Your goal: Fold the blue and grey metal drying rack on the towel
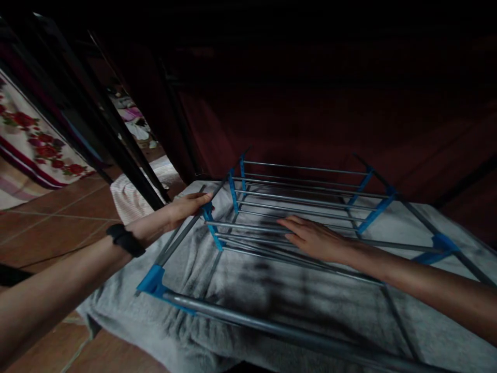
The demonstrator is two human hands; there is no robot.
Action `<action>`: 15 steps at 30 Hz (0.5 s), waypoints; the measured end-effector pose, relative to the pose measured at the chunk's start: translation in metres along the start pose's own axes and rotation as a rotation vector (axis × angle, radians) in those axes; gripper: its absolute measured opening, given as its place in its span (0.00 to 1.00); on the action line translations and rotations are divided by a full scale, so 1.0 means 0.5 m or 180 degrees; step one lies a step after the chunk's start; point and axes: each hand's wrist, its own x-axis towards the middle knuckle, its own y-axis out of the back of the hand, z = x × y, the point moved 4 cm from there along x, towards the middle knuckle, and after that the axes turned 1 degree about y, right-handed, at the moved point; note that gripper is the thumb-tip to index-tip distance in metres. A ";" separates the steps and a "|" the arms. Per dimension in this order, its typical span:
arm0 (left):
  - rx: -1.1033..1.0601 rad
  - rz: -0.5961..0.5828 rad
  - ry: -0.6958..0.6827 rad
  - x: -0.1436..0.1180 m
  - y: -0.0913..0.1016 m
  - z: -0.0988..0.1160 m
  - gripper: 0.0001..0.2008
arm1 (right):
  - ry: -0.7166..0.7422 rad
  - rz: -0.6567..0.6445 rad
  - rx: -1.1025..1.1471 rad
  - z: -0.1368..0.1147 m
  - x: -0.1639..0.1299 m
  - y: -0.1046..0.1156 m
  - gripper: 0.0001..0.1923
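A shoe rack [248, 322] of grey metal tubes and blue plastic joints lies on its side on a grey cloth-covered surface. My left hand [191, 205], with a black band on its wrist, is closed around the rack's left side tube by a blue joint [213, 228]. Over the middle cross rods [256, 226] is my right hand [308, 235], palm down with its fingers stretched out. Its fingertips are at the rods, but whether they touch one I cannot tell. Some lower rods [267, 255] run at a slant to the others.
Grey cloth [128, 326] drapes over the front edge. A dark red panel or curtain [310, 124] stands behind the rack. Dark upright poles [116, 140] are at the left. Beyond them are a floral cloth [42, 145] and the tiled floor [70, 207].
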 end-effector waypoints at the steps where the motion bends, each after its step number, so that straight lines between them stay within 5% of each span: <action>1: -0.0154 -0.0100 0.0078 -0.005 -0.006 -0.016 0.19 | 0.0091 -0.0099 -0.0001 -0.022 0.029 -0.015 0.23; 8: -0.0473 -0.0292 0.0026 -0.014 -0.035 -0.040 0.15 | 0.0422 -0.0161 -0.0096 -0.141 0.189 -0.080 0.18; 15: -0.0660 -0.0427 -0.0208 -0.023 -0.042 -0.035 0.12 | 0.0544 -0.0155 -0.0130 -0.154 0.242 -0.082 0.17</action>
